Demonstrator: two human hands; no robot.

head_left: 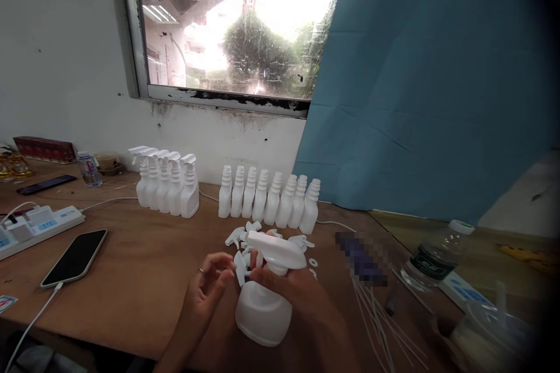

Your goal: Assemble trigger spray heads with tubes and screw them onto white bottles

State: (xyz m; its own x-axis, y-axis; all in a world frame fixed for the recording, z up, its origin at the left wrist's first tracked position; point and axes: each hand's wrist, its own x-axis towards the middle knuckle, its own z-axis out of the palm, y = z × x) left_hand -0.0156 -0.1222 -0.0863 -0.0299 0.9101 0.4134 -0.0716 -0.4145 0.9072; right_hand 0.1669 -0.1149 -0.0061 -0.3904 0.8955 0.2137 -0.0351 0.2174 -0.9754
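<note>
A white spray bottle [265, 317] with its trigger head [277, 252] on top is in front of me, tilted a little. My right hand [291, 284] wraps round its neck, just beneath the head. To the left of the bottle, my left hand [207, 285] is loosely curled, with a gap between thumb and fingers and nothing seen in it. A ring is on one of its fingers. Several loose white trigger heads [236, 237] lie behind the bottle, partly hidden by it. Small white rings [312, 262] lie to its right.
Several headless white bottles [274, 201] stand in a row at the back; several with heads [189, 192] stand left of them. A charging phone [75, 256] and power strip [44, 227] lie left. Thin white tubes [380, 320], a water bottle [433, 262] and a plastic cup [485, 332] are right.
</note>
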